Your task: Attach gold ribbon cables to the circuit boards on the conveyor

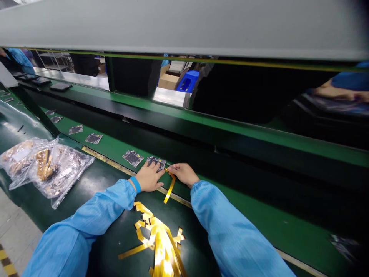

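My left hand (150,177) lies with fingers spread, its fingertips resting on a dark circuit board (156,161) on the green belt. Just right of that board, my right hand (184,174) is closed in a pinch at the end of a golden flex cable (170,189). The cable's top end meets the board's right edge, and its tail hangs toward me over the belt's border. A thin greyish sliver shows at the right fingertips; I cannot make out what it is. Another circuit board (133,158) sits left of my left hand. Nearer me is a pile of flex cables (163,246).
Clear plastic bags (47,165) of parts lie on the left of the dark green worktop (112,204). More boards (93,138) are spaced along the belt (230,204). A grey overhead panel (184,27) spans the top. Another person's hands (337,92) show at far right.
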{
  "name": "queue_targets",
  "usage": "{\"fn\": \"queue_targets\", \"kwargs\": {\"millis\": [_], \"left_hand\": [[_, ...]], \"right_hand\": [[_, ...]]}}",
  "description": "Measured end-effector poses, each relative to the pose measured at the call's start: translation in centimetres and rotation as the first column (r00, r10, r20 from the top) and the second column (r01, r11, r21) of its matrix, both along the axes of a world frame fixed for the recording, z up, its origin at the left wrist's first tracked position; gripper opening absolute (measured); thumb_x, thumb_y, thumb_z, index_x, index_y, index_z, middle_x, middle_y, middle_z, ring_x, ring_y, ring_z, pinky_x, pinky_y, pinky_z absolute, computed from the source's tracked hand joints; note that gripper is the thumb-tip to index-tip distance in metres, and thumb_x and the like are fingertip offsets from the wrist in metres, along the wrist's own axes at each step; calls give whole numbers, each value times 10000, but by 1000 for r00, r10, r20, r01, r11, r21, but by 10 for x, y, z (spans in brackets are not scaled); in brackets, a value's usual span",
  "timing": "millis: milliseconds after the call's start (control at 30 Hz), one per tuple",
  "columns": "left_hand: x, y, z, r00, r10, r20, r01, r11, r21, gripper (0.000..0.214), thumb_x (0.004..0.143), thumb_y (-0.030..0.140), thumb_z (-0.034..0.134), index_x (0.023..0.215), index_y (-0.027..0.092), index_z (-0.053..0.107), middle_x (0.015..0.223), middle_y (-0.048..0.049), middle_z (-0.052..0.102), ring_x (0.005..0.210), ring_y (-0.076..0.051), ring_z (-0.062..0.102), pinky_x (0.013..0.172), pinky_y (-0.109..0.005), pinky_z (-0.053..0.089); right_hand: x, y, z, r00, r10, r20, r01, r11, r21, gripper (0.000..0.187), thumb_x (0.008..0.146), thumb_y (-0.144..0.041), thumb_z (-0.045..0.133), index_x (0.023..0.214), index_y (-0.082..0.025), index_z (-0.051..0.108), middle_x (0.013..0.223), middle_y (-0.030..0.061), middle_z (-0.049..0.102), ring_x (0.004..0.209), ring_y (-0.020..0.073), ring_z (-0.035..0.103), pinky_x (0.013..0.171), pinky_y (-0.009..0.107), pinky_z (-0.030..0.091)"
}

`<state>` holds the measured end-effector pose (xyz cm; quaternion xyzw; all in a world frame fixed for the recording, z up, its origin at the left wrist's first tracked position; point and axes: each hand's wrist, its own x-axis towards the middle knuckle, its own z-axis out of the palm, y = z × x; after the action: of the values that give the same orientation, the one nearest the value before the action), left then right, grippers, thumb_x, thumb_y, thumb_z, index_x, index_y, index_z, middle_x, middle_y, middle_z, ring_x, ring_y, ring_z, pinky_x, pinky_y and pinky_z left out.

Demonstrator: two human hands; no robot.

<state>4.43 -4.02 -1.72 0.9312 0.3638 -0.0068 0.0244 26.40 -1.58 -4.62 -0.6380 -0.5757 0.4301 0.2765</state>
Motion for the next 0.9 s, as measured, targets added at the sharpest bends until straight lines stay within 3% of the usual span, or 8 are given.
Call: {"fn": "queue_targets", "kwargs": {"millis": [233,500,733,900], "left_hand": [[17,-9,-4,1000,18,-20,-17,1000,25,692,1030,572,515,1598,178,492,1626,-235,482,1432,-428,482,1188,-608,346],[32,-17,-7,997,57,-52,-56,998,28,701,1037,580,475,1602,166,480,1640,-242,457,1448,-442,456,1181,-649,348],[45,-22,-4,995,66,-76,-65,998,16,688,1038,584,463,1568,149,526,1633,-256,459,1436,-477,456,1150,-685,359],[50,-23,-6,995,70,-77,-67,997,40,696,1027,601,480,1569,168,528,1623,-234,481,1422,-468,467,1152,-684,353]], "right_hand": [[7,-6,-1,1000,-9,10,9,1000,-10,334,676,-539,732,597,-214,729,588,28,699,544,155,539,550,293,422],[16,-11,0,997,21,77,-22,1000,22,332,716,-553,752,646,-228,756,658,38,735,624,200,630,606,309,464],[29,-18,6,908,30,417,-113,978,174,323,921,-489,594,847,-286,834,944,63,798,805,231,713,679,309,466],[22,-18,9,888,59,457,-126,985,117,171,904,-360,630,880,-284,782,842,22,781,742,200,694,649,288,449]]}}
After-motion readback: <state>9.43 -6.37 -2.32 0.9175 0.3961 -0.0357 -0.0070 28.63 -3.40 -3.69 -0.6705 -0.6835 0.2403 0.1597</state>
